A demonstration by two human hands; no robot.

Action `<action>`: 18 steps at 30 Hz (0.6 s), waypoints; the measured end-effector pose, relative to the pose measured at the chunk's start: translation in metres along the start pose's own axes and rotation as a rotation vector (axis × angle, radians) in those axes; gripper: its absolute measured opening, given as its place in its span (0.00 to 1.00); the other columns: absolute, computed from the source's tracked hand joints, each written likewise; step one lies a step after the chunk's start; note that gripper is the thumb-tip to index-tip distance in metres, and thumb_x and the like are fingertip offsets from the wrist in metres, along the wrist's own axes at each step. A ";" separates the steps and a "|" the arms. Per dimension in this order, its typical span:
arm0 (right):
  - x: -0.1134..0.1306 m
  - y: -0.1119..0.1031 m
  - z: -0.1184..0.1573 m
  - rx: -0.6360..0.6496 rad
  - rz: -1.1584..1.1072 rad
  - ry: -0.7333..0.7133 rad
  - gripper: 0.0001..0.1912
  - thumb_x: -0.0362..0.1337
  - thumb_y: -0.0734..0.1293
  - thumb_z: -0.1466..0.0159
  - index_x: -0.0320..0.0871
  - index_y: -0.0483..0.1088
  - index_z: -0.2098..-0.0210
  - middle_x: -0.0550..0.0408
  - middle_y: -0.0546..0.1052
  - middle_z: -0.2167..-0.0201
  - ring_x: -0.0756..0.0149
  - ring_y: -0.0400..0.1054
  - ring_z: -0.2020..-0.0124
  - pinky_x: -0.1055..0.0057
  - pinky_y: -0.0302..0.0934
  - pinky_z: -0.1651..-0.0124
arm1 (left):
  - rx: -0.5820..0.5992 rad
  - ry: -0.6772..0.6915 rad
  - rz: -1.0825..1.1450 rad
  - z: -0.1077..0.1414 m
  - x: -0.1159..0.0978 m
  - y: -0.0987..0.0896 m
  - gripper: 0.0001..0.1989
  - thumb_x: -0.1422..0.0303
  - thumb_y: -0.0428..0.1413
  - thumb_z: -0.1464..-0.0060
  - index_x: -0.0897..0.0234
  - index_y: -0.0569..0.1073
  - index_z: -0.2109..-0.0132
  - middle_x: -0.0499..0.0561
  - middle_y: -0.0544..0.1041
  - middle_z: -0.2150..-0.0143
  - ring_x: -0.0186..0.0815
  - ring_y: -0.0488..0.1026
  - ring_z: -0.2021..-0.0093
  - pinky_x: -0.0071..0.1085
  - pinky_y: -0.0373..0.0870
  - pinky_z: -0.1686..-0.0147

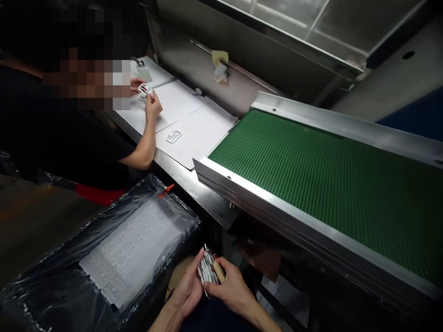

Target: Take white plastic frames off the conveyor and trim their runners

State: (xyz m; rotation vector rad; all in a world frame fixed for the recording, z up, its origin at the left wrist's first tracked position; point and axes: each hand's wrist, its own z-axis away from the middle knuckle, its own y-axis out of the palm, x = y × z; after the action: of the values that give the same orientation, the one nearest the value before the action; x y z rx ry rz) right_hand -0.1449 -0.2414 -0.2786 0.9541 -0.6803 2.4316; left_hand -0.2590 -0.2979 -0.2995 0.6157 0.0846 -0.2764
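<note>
**Stack of White Pieces (206, 269) Being Gripped Near Green Belt (311, 184)**

A person's left hand (189, 287) is cupping the stack from one side while the right hand (233, 285) is closing on it from the other, its thumb pressing the near end. A tan strip (218, 272) is sitting between the right fingers and the pieces. Beside the hands, black plastic (44, 290) is spreading under a pale sheet (138, 244) with cut-out shapes, an orange clip (166, 190) lying near its far end. Beyond, a co-worker's hand (152, 107) is holding a white cut-out (146, 89); a flat piece (174, 136) is resting on white paper (211, 121), its fine marks too small to read.
</note>
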 end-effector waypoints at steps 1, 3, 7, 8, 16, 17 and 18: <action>0.002 0.002 -0.003 0.020 -0.001 0.005 0.19 0.39 0.68 0.53 0.44 0.67 0.61 0.58 0.74 0.69 0.66 0.66 0.68 0.73 0.57 0.66 | -0.015 0.011 0.005 0.001 -0.002 -0.004 0.07 0.68 0.59 0.50 0.66 0.75 0.64 0.56 0.77 0.66 0.44 0.76 0.62 0.35 0.75 0.62; 0.005 0.006 -0.009 0.054 0.026 0.042 0.17 0.38 0.68 0.54 0.44 0.67 0.64 0.58 0.73 0.72 0.65 0.66 0.69 0.74 0.56 0.67 | -0.040 0.017 0.014 0.000 -0.003 -0.012 0.06 0.69 0.62 0.53 0.66 0.76 0.66 0.55 0.77 0.67 0.45 0.75 0.60 0.34 0.74 0.59; 0.010 0.010 -0.022 0.097 0.086 0.113 0.14 0.37 0.67 0.55 0.43 0.67 0.68 0.58 0.72 0.74 0.65 0.65 0.71 0.73 0.56 0.69 | -0.123 0.054 0.006 -0.008 -0.003 -0.024 0.06 0.68 0.64 0.56 0.65 0.76 0.70 0.56 0.77 0.68 0.47 0.72 0.53 0.33 0.72 0.56; 0.013 0.010 -0.025 0.099 0.094 0.111 0.14 0.36 0.66 0.55 0.43 0.66 0.67 0.58 0.72 0.74 0.65 0.65 0.71 0.73 0.56 0.69 | -0.165 0.090 -0.008 -0.012 -0.003 -0.026 0.05 0.69 0.64 0.57 0.64 0.76 0.70 0.57 0.77 0.66 0.47 0.71 0.52 0.32 0.71 0.56; 0.044 -0.002 -0.080 -0.132 0.156 -0.040 0.16 0.47 0.63 0.44 0.44 0.67 0.62 0.52 0.75 0.67 0.59 0.69 0.65 0.67 0.62 0.62 | -0.232 0.370 -0.244 -0.053 -0.071 0.000 0.18 0.59 0.59 0.51 0.60 0.68 0.55 0.50 0.73 0.69 0.39 0.74 0.67 0.28 0.70 0.72; 0.044 -0.005 -0.096 -0.238 0.191 -0.097 0.17 0.49 0.62 0.43 0.44 0.67 0.60 0.50 0.75 0.65 0.58 0.70 0.63 0.66 0.63 0.60 | -0.222 0.475 -0.378 -0.060 -0.092 0.007 0.21 0.57 0.56 0.49 0.59 0.64 0.51 0.49 0.71 0.70 0.37 0.73 0.70 0.28 0.69 0.73; 0.043 -0.007 -0.115 -0.363 0.249 -0.177 0.19 0.49 0.62 0.42 0.43 0.67 0.58 0.47 0.75 0.63 0.56 0.70 0.61 0.64 0.63 0.59 | -0.222 0.595 -0.545 -0.067 -0.115 0.015 0.22 0.55 0.53 0.47 0.58 0.61 0.48 0.48 0.71 0.69 0.36 0.73 0.71 0.29 0.69 0.73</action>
State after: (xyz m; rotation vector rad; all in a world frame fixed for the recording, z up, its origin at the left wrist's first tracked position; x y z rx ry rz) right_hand -0.2270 -0.1591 -0.3192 0.9870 -1.3213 2.3247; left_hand -0.3646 -0.2210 -0.3274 0.4275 0.8543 -0.5943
